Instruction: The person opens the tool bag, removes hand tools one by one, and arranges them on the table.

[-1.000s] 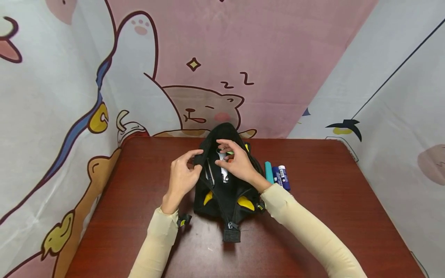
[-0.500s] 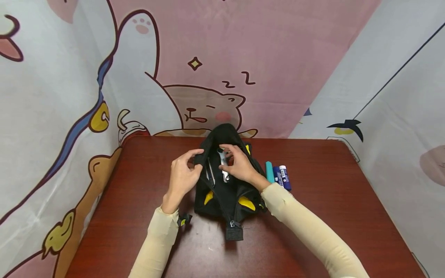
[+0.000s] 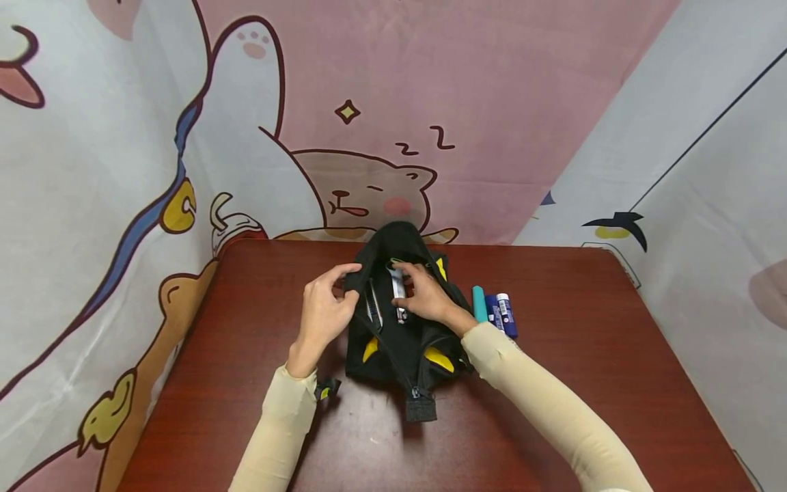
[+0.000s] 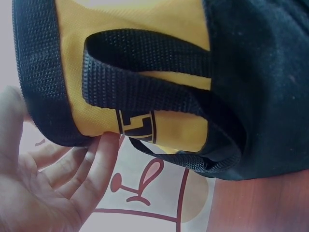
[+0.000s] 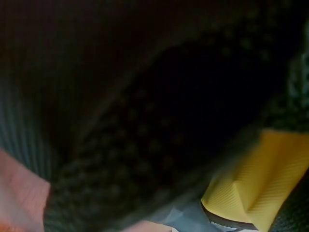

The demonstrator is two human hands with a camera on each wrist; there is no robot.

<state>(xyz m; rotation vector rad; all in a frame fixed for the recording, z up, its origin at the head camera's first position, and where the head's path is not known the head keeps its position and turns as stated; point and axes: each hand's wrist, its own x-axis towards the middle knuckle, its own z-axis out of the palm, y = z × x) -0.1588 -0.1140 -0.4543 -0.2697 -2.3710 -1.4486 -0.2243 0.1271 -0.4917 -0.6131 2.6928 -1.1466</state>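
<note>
A black bag with yellow patches [image 3: 398, 352] lies unzipped on the table in the head view. At its left edge, my left hand [image 3: 327, 304] pinches the fabric between thumb and fingers. The left wrist view shows that hand's fingers [image 4: 104, 159] against the bag's yellow side, near a black webbing strap [image 4: 145, 89]. My right hand [image 3: 427, 294] reaches into the opening, thumb and index finger beside a long silver tool [image 3: 398, 287]. Its other fingers are hidden, so any grip is unclear. A slim silver-edged item [image 3: 373, 307] lies inside, left of the tool. Dark, blurred fabric fills most of the right wrist view.
Right of the bag stand a teal stick [image 3: 479, 304] and two dark blue tubes [image 3: 505, 314], one with a white top. A loose strap end [image 3: 327, 389] lies left of the bag on the brown table [image 3: 258, 328]. Cartoon-printed cloth hangs behind.
My right hand has moved slightly down and right, with its fingers deeper in the bag. The bag's zipped end has shifted a little right. My left hand keeps its hold on the edge.
</note>
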